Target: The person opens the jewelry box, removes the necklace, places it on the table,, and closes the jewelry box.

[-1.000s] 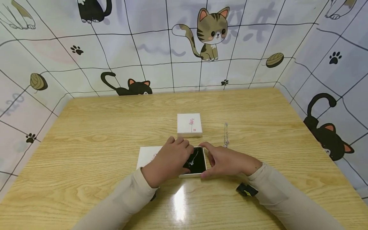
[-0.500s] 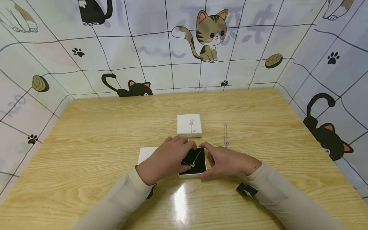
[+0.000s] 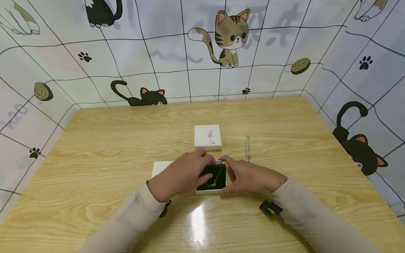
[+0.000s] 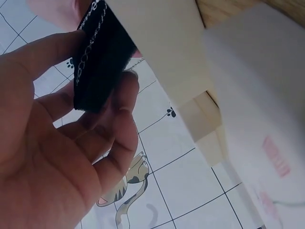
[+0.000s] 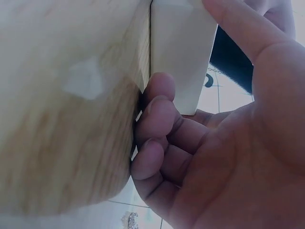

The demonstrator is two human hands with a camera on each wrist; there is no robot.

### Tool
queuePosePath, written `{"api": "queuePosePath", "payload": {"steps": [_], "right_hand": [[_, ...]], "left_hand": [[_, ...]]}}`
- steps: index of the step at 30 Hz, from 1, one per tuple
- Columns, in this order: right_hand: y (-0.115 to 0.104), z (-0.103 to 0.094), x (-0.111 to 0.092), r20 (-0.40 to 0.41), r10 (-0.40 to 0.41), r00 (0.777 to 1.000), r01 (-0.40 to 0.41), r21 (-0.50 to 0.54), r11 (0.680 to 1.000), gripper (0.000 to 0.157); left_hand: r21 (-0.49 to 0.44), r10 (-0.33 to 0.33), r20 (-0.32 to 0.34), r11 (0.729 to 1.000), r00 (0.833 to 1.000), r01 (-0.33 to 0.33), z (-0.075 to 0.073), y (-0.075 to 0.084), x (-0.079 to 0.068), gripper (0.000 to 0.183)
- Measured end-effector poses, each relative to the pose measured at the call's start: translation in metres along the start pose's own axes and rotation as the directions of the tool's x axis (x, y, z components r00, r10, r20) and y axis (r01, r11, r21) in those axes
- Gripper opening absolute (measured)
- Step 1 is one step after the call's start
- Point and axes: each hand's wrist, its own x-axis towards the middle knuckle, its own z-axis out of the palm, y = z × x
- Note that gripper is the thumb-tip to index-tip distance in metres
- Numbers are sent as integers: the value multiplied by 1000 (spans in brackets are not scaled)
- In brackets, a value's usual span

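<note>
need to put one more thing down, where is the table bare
The wooden tabletop looks bare left of the white lid, right of the silver chain and behind the flower-printed white box. It is crowded around the open jewelry box, between left grip and right grip.

- a yellow-brown wood table (image 3: 110, 140) with a bright shiny spot (image 3: 197, 225) near the front
- a square white box (image 3: 202, 141) on the table, with a pink flower (image 3: 210, 134) on top
- a thin silver chain (image 3: 248, 148) lying to the right of that box, not touching it
- a white wall (image 3: 171, 21) with black lines making squares
- 1 striped brown cat (image 3: 232, 38) sitting on the back wall
- 1 black cat (image 3: 152, 97) peeking above the table's far edge
- 1 black cat (image 3: 368, 154) on the right side
- 2 brown balls (image 3: 300, 66)
</note>
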Motion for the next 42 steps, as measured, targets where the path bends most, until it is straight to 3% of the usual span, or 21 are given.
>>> {"api": "queuePosePath", "payload": {"steps": [11, 23, 31, 37, 42], "right_hand": [[1, 0, 0, -7, 7, 1000, -7, 10, 1000, 94], [1, 0, 2, -12, 19, 1000, -19, 16, 1000, 99], [0, -2, 3, -53, 10, 999, -10, 4, 1000, 101], [-12, -6, -3, -146, 6, 989, -4, 15, 1000, 89], [-22, -6, -9, -246, -83, 966, 116, 120, 986, 62]], "left_hand": [[-51, 1, 71, 999, 997, 3, -6, 1, 2, 27], [-29, 9, 35, 1000, 999, -8, -12, 1, 0, 28], [-95, -1, -15, 996, 1000, 0, -18, -1, 0, 26], [-90, -22, -66, 996, 998, 16, -24, 0, 1, 28], [-75, -20, -128, 997, 992, 10, -29, 2, 0, 28]]}}
